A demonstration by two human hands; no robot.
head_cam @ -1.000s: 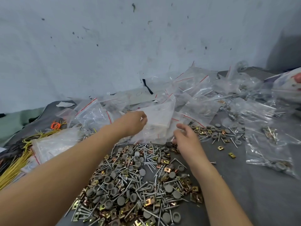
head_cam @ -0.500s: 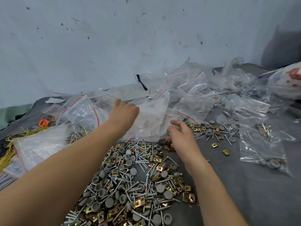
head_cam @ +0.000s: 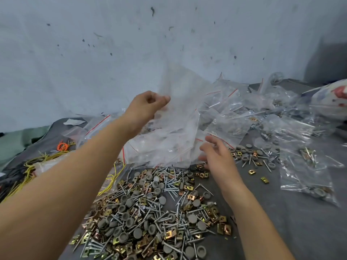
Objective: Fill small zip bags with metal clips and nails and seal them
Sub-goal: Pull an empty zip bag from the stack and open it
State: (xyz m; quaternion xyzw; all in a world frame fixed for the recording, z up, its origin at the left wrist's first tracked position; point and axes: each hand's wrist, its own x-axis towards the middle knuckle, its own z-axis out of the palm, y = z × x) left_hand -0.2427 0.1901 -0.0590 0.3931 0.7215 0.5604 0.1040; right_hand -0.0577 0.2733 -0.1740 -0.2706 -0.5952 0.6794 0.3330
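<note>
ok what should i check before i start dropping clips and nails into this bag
1. Bag gripped: ok. The left hand pinches a clear zip bag, held up above the bag pile.
2. Only one bag picked: cannot tell; the plastic is blurred.
3. Bag mouth open: cannot tell.
4. Other hand free: ok. The right hand is open and holds nothing.
5. Parts in reach: ok. The heap of nails and clips lies between the forearms.
</note>
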